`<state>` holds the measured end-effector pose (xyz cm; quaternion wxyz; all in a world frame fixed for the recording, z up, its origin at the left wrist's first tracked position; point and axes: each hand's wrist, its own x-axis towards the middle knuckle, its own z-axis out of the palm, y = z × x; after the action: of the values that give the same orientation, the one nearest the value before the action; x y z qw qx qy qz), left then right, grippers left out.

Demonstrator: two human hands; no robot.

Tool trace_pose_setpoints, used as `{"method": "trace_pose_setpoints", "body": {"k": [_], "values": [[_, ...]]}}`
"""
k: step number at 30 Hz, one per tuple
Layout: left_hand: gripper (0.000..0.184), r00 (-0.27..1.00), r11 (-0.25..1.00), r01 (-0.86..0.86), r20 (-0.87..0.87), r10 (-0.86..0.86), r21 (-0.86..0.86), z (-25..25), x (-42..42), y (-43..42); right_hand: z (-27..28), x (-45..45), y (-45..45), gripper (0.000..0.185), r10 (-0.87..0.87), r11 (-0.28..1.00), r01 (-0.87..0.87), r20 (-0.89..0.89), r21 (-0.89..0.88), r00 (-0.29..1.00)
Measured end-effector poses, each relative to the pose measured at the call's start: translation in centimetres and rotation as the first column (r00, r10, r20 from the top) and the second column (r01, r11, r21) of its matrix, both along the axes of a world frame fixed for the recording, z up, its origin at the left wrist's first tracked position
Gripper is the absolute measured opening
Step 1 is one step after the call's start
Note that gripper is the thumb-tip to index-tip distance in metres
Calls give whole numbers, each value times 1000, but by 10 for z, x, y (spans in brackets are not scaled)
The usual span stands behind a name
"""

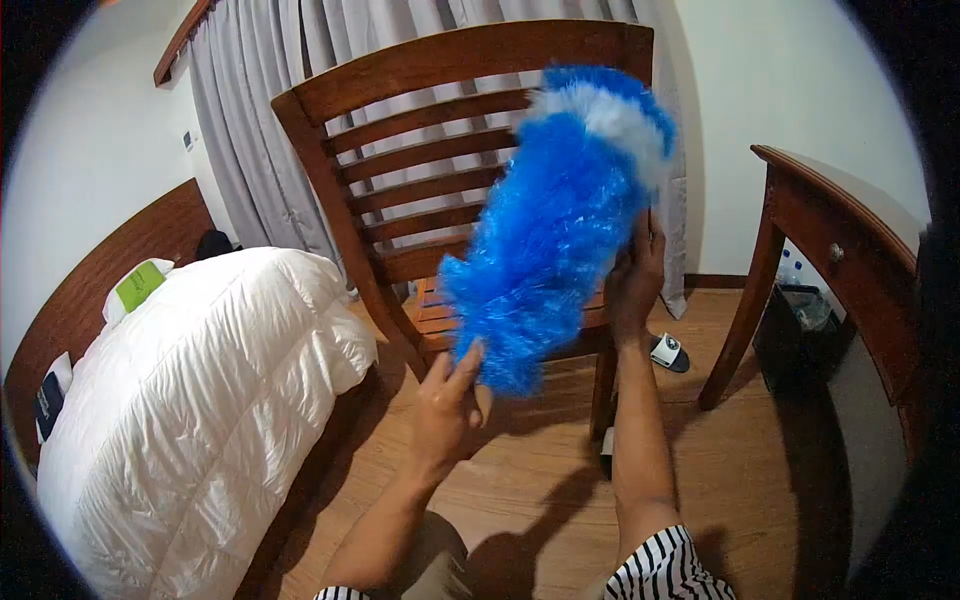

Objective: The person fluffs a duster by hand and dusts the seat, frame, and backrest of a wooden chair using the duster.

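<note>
A fluffy blue duster [560,230] with a white band near its top slants across the front of a wooden slatted chair [420,120]. My left hand [448,400] is closed at the duster's lower end, its fingertips against the blue fibres. Beside the duster's right edge is my right hand [635,285], partly behind the fibres and close to the chair's right post. Its fingers are partly hidden and in shadow, so its grip cannot be made out. The duster covers much of the chair's seat and right slats.
A bed with a white duvet [220,400] stands at the left. Grey curtains [245,120] hang behind the chair. To the right are a wooden desk [835,220] and a bin [805,305] beneath it. A slipper [670,352] lies on the wood floor [530,480].
</note>
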<state>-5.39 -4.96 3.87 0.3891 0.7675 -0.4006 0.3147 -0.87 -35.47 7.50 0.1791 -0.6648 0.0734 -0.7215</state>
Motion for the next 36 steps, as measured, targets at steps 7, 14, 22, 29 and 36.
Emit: {"method": "trace_pose_setpoints", "body": {"k": [7, 14, 22, 29, 36], "values": [[48, 990, 953, -29, 126, 70, -301, -12, 35, 17, 4, -11, 4, 75, 56, 997, -53, -53, 63, 997], [26, 995, 934, -94, -46, 84, -344, -35, 39, 5, 8, -12, 4, 72, 53, 997, -51, -38, 58, 998], [20, 972, 910, -114, -236, 19, -398, -45, 24, -11, 9, -13, 23, 70, -201, 976, 189, -111, -110, 973], [17, 691, 664, -155, -560, -456, -731, -68, 15, -8, 6, 3, 47, 60, 88, 969, -150, -292, -198, 952], [14, 867, 798, -153, -467, -176, -583, -56, 6, -8, 0, 10, 56, 67, -49, 961, -54, -361, -270, 931]]}}
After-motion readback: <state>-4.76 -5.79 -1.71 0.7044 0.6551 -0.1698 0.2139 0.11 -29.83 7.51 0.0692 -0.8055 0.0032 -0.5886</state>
